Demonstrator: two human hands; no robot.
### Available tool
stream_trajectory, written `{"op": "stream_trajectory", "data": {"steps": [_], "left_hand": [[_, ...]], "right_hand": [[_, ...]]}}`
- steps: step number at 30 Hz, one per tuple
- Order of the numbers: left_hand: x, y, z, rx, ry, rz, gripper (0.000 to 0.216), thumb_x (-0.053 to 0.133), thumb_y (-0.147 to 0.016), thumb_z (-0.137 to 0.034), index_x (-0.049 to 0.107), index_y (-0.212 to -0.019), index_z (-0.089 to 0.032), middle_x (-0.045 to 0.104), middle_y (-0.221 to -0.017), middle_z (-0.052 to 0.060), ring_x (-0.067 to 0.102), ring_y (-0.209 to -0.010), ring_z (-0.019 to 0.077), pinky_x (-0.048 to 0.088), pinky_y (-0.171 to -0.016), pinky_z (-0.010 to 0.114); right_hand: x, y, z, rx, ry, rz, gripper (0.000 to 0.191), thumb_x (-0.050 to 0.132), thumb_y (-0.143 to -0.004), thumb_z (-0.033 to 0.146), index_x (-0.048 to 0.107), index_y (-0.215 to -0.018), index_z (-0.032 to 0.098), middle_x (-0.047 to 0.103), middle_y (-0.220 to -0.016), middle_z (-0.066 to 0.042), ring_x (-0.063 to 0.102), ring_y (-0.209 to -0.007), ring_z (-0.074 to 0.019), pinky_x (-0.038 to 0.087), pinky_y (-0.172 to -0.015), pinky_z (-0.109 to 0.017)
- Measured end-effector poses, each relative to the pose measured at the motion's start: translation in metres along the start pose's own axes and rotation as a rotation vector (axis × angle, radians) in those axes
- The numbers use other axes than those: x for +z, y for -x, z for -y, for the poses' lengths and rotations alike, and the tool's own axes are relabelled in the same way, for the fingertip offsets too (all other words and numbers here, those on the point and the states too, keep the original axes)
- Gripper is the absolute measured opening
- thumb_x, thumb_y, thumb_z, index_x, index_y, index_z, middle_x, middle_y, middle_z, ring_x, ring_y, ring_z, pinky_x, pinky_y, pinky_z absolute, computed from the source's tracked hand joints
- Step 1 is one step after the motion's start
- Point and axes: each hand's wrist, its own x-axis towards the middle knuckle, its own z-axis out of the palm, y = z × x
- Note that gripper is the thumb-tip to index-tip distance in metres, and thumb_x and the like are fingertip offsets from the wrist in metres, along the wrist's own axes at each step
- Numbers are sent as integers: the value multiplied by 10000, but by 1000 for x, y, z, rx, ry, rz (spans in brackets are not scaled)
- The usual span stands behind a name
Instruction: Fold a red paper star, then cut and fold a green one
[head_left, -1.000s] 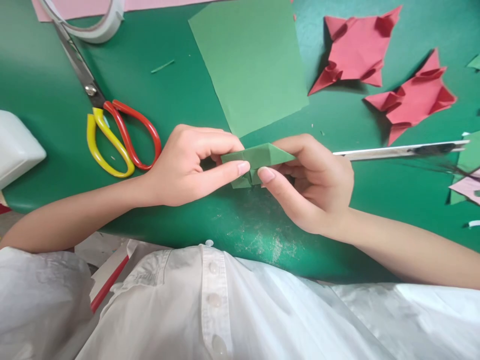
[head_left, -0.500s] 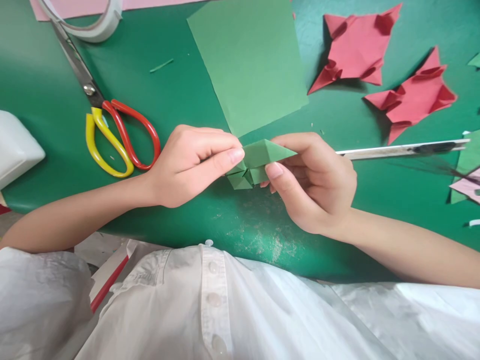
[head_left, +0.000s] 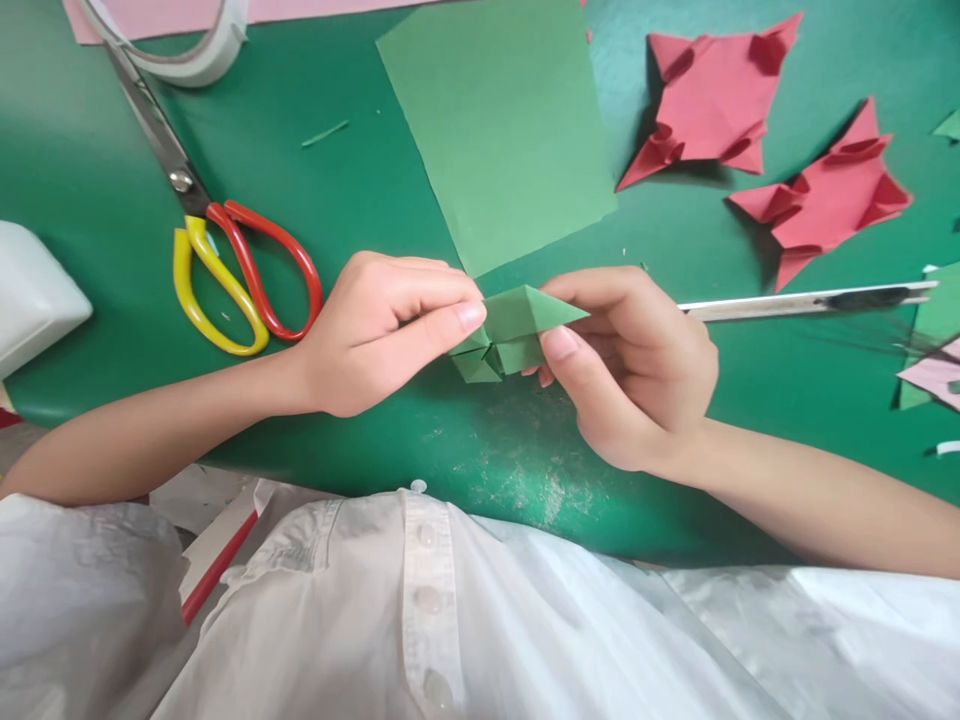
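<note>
A small piece of folded green paper [head_left: 517, 316] is held between my two hands, with a pointed flap sticking out to the right. My left hand [head_left: 397, 330] pinches its left side between thumb and fingers, hiding that end. On the other side, my right hand [head_left: 637, 360] grips the paper with the thumb in front and the fingers behind. Just beyond the hands lies a flat green paper sheet [head_left: 510, 130]. Two folded red paper pieces [head_left: 716, 95] with curled corners rest at the upper right.
Scissors [head_left: 225, 260] with one yellow and one red handle lie left of my hands. A roll of white tape [head_left: 202, 60] touches their blades. A long slim metal cutter [head_left: 810, 300] lies on the right, near green and pink scraps [head_left: 934, 375]. A white container [head_left: 37, 295] stands at the left edge.
My right thumb has slid slightly right along the folded green paper. My left hand keeps its pinch, almost unmoved.
</note>
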Motion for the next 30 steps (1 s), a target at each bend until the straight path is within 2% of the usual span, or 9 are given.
{"op": "stream_trajectory", "data": {"steps": [10, 16, 21, 25, 30], "left_hand": [[0, 0, 3, 41, -56, 19, 414, 442, -973, -320, 450, -580, -190, 506, -588, 4, 447, -573, 113, 380, -596, 278], [5, 1, 3, 126, -141, 49, 352, 468, -947, -306, 521, -613, -206, 536, -585, -4, 502, -592, 128, 413, -652, 301], [8, 3, 1, 95, -166, -37, 255, 530, -928, -309, 594, -699, -216, 610, -640, -12, 534, -608, 114, 402, -619, 268], [10, 4, 0, 57, -164, -115, 208, 577, -928, -342, 646, -768, -229, 647, -675, -31, 527, -580, 88, 383, -571, 239], [10, 4, 0, 53, -115, -113, 212, 573, -933, -315, 654, -756, -230, 658, -673, -26, 540, -581, 86, 384, -564, 240]], "right_hand": [[0, 0, 0, 17, -20, -4, 108, 530, -974, 215, 575, -1066, 249, 703, -895, 11, 625, -599, -84, 552, -512, -220], [1, 0, 2, 7, 64, -40, 186, 526, -933, 115, 584, -1058, 241, 707, -975, 18, 636, -624, -51, 568, -572, -179], [2, -2, 0, -82, 121, -66, 225, 557, -889, 56, 603, -1015, 237, 714, -886, 40, 631, -598, -35, 554, -589, -157], [3, -3, 0, -97, 156, -56, 258, 551, -879, 43, 626, -1007, 254, 714, -822, 56, 630, -583, -48, 548, -570, -169], [4, -3, 1, -133, 196, -60, 273, 553, -875, 40, 630, -1016, 260, 739, -854, 39, 635, -578, -76, 565, -540, -201]]}}
